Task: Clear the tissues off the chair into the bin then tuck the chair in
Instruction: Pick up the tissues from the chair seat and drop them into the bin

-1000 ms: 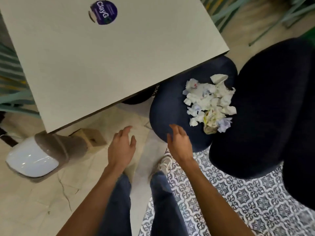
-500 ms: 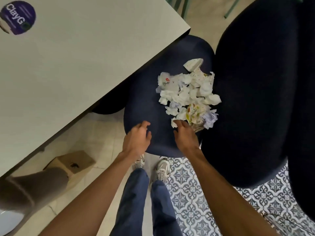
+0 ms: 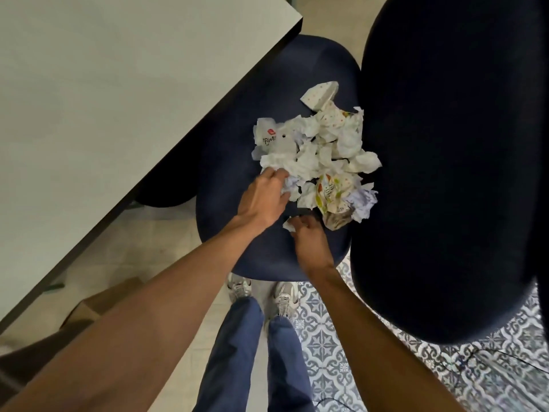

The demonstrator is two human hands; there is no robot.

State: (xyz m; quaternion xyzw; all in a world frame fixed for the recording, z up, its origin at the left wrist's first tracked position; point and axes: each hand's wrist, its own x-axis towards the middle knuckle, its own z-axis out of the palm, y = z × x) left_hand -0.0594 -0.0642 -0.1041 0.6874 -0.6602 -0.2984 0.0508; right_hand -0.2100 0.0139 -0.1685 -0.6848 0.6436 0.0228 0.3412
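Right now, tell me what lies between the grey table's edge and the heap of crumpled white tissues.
Head view: only bare navy-blue fabric chair seat lies between the grey table and the crumpled white tissues.

Navy padded chair seat (image 3: 267, 248), open from the near edge.
Grey tabletop (image 3: 118, 99) overhangs left; dark backrest (image 3: 445, 173) walls right.

A heap of crumpled white paper tissues (image 3: 318, 162) lay mid-frame on the round navy fabric chair seat (image 3: 234, 162), beside its backrest.
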